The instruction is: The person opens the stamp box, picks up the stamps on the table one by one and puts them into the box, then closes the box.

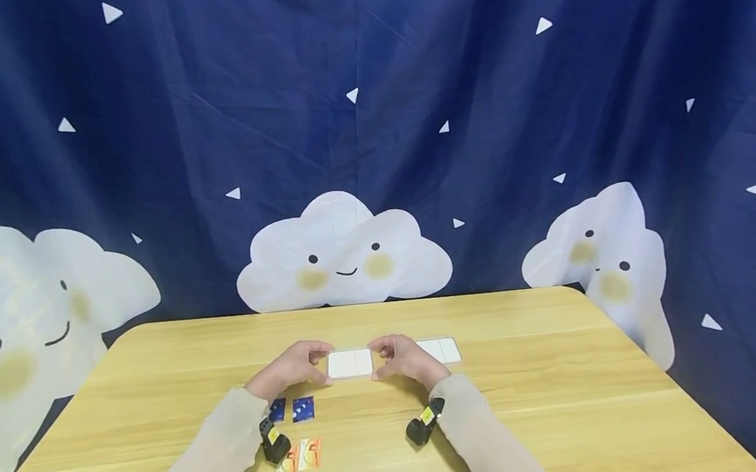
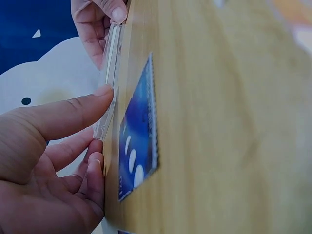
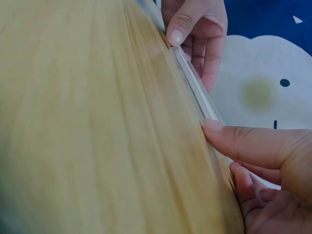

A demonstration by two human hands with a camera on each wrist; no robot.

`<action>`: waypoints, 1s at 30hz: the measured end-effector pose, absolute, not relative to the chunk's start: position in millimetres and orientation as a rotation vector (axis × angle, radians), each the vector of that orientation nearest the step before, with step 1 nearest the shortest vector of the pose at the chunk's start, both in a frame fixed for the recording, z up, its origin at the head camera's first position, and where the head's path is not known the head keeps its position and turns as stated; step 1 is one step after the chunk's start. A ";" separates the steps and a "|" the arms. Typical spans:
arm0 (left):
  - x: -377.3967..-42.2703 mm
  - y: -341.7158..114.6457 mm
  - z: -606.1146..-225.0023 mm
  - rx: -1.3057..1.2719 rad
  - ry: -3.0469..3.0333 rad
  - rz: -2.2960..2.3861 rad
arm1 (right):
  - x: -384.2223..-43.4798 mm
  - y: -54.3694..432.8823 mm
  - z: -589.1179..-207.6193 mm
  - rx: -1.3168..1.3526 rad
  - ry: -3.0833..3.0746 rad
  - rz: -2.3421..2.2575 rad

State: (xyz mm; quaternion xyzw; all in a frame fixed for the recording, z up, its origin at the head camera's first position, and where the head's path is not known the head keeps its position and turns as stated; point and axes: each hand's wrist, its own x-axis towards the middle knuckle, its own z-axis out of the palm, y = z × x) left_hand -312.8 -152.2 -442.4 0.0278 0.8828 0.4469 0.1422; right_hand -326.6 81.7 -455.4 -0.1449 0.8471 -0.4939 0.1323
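Observation:
A flat white case with clear plastic edges lies level at the middle of the table, a thin line crossing its face. My left hand holds its left end between thumb and fingers. At the opposite end, my right hand grips it the same way. Both wrist views show the case edge-on, low over the tabletop. A second similar white case lies behind my right hand, which partly hides it. Closer to me than the left hand is a blue stamp with a toothed edge.
Another blue stamp is partly covered by the left wrist. Two orange stamps lie nearer the front, one partly behind the black wrist camera. The wooden table ends at a dark blue curtain with clouds.

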 end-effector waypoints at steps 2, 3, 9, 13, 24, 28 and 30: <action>-313.1 -151.9 -443.0 0.075 2.558 1.275 | -326.4 81.6 -455.4 -0.419 2.463 -1.421; -313.5 -151.8 -443.4 0.075 2.566 1.265 | -326.3 81.7 -455.1 -0.420 2.466 -1.415; -315.0 -151.1 -444.5 0.094 2.590 1.239 | -326.4 82.3 -452.9 -0.431 2.478 -1.385; -314.6 -149.7 -444.4 0.091 2.596 1.231 | -326.8 82.1 -453.4 -0.439 2.484 -1.372; -312.6 -147.8 -442.1 0.111 2.599 1.249 | -326.7 81.7 -454.2 -0.443 2.503 -1.349; -310.9 -146.8 -438.7 0.127 2.625 1.230 | -326.4 82.1 -452.7 -0.432 2.499 -1.360; -310.7 -146.8 -437.5 0.137 2.634 1.223 | -326.3 82.0 -452.5 -0.429 2.498 -1.363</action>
